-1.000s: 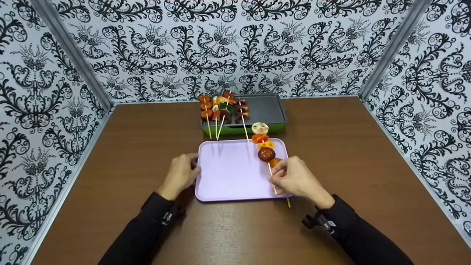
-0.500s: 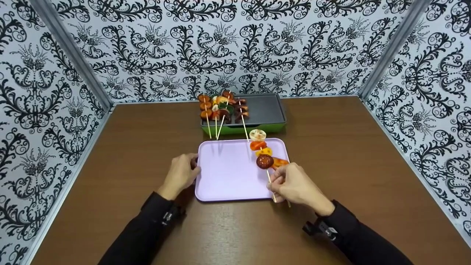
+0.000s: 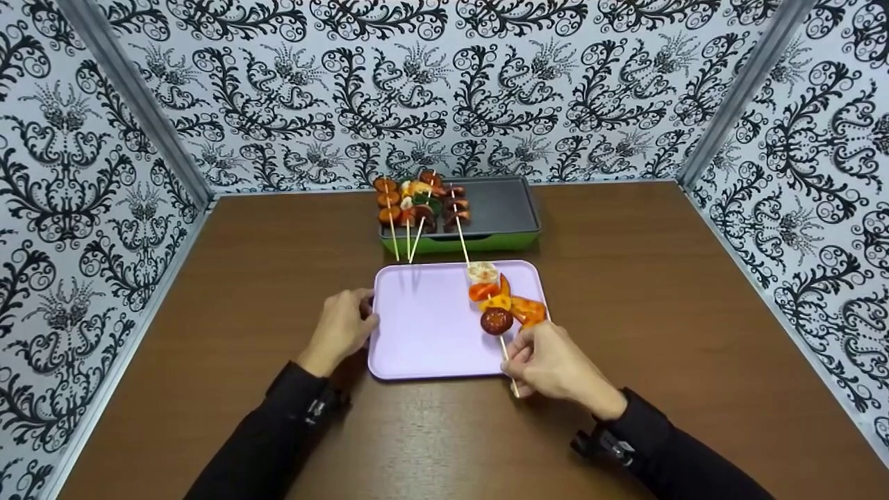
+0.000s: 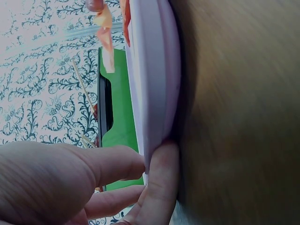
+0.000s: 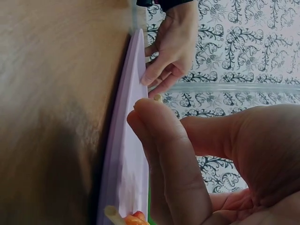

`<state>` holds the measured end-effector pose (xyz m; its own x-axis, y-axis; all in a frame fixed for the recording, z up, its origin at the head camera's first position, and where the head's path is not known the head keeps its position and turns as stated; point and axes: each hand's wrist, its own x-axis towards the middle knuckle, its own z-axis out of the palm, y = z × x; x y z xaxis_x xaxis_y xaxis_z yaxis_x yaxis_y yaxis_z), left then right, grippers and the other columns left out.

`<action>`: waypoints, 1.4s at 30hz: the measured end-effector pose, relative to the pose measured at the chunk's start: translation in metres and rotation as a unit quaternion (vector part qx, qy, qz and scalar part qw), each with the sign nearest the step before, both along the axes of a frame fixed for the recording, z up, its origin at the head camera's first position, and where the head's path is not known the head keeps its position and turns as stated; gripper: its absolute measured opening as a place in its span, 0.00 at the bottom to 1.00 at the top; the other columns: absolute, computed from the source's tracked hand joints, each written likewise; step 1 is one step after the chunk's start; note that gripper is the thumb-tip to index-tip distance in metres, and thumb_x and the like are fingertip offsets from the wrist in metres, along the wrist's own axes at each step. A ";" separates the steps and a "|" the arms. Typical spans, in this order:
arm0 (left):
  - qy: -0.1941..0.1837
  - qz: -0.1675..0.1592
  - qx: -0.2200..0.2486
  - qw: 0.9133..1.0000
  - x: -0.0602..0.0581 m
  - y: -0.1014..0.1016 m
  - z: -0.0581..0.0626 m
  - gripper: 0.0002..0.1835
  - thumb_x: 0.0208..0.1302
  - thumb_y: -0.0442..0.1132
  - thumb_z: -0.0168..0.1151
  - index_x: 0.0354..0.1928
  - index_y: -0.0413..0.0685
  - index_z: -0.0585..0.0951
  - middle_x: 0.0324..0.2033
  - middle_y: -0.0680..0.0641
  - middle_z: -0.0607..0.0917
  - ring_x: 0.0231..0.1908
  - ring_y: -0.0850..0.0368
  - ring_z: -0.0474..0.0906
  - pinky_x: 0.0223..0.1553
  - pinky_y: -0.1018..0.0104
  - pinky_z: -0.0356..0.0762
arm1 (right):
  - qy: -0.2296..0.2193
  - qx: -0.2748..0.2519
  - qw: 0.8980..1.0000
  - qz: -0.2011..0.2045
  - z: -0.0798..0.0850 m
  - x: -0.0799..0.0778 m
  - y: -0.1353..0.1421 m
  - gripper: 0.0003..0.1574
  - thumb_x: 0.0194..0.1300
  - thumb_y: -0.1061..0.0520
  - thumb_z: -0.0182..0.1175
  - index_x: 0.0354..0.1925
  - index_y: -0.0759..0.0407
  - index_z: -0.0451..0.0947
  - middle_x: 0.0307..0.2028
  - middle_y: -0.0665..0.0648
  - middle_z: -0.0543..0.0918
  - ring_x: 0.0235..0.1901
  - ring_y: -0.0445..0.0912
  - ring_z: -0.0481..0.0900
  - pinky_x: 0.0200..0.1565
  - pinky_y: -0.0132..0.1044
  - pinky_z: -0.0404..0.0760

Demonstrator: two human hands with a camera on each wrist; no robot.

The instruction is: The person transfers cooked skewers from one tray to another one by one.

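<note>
My left hand (image 3: pixel 342 326) pinches the left rim of a lilac tray (image 3: pixel 430 333); in the left wrist view the tray edge (image 4: pixel 154 93) sits between thumb and fingers. Over the tray's right side, my right hand (image 3: pixel 552 361) holds a skewer (image 3: pixel 496 321) by its stick. Threaded on it are a pale round slice, an orange-red piece, a yellow piece and a dark round slice. Another skewer with orange pieces (image 3: pixel 529 310) lies on the tray's right side, partly hidden by the right hand. In the right wrist view the fingers (image 5: pixel 168 154) hide most of the held stick.
Behind the tray stands a green grill (image 3: pixel 500 241) with a dark grey top. Several skewers (image 3: pixel 420 205) lie on its left half, their sticks jutting over the front edge. Patterned walls (image 3: pixel 444 90) enclose the brown table (image 3: pixel 278 236).
My right hand has drawn the held skewer toward me and slightly left, lowering it over the tray. The orange skewer shows more. My left hand stays put.
</note>
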<state>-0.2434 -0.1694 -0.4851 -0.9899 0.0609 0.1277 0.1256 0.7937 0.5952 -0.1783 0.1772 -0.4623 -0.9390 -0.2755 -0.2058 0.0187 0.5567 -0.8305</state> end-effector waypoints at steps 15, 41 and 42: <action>-0.007 0.001 -0.004 1.000 -0.001 0.000 -0.001 0.24 0.61 0.34 0.66 0.60 0.38 0.82 0.31 0.47 0.87 0.30 0.55 0.81 0.32 0.66 0.79 | 0.004 0.019 1.000 -0.019 -0.006 0.007 -0.005 0.04 0.57 0.63 0.69 0.31 0.61 0.81 0.24 0.56 0.86 0.18 0.44 0.86 0.24 0.40 0.88; 0.008 0.001 -0.006 1.000 0.001 0.001 0.000 0.24 0.60 0.33 0.66 0.60 0.37 0.83 0.30 0.46 0.86 0.33 0.51 0.82 0.37 0.61 0.83 | 0.029 0.064 0.997 -0.024 -0.011 0.013 -0.009 0.07 0.57 0.62 0.69 0.31 0.58 0.79 0.17 0.51 0.86 0.14 0.42 0.84 0.20 0.34 0.83; 0.007 0.001 -0.005 1.000 0.001 0.001 0.001 0.24 0.61 0.33 0.66 0.60 0.37 0.82 0.30 0.46 0.87 0.33 0.50 0.82 0.37 0.60 0.83 | 0.029 0.065 0.997 -0.025 -0.011 0.013 -0.008 0.07 0.57 0.62 0.69 0.31 0.58 0.79 0.17 0.51 0.85 0.14 0.42 0.84 0.20 0.34 0.83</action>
